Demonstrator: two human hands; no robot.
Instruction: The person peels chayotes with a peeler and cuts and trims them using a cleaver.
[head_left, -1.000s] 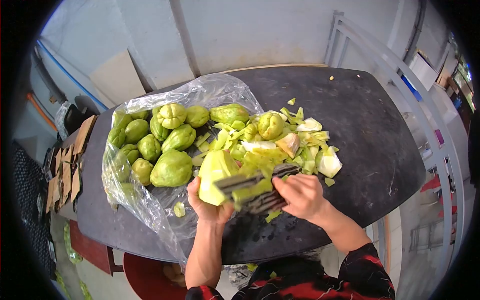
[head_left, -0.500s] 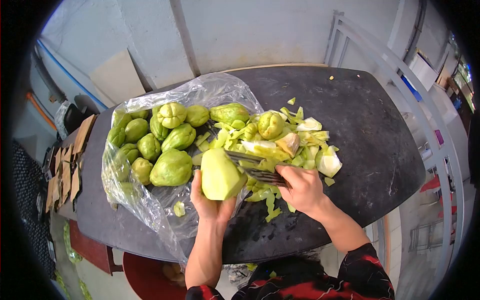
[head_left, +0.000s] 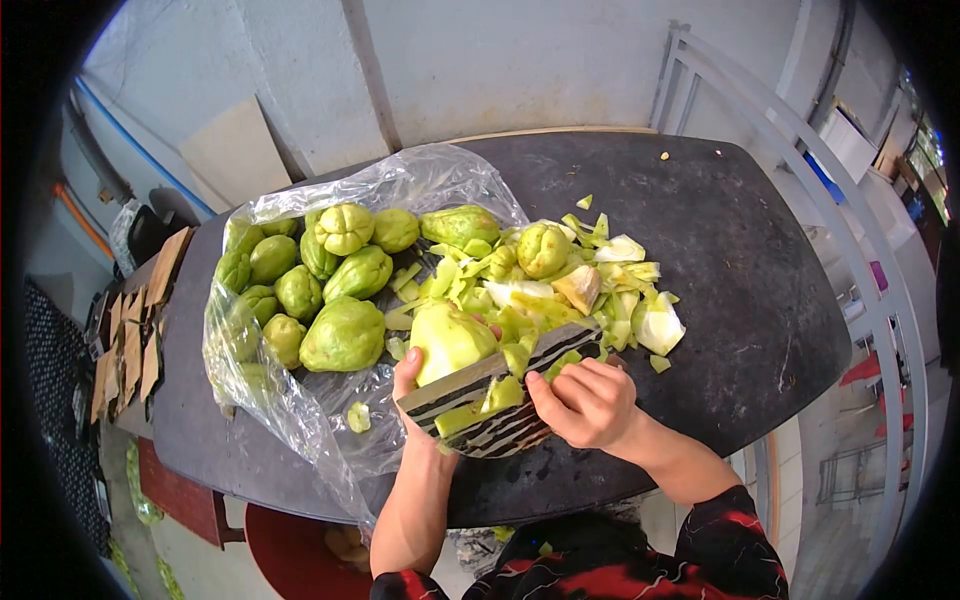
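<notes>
My left hand is closed around a peeled pale-green chayote; the blade hides part of that hand and the fruit's lower side. My right hand grips a knife with a broad, dark-striped blade, its handle mostly covered by my fingers. The blade slants across the near side of the chayote, and strips of green peel cling to it. Just beyond lies a heap of peelings with an unpeeled chayote on top.
A clear plastic bag lies spread at the left under several unpeeled chayotes. All rest on a dark table. Below its near edge stands a red tub. A grey metal railing runs along the right side.
The knife has come down and toward me, its broad face now turned upward with peel on it. My left hand has tilted the chayote, and my right hand has turned.
</notes>
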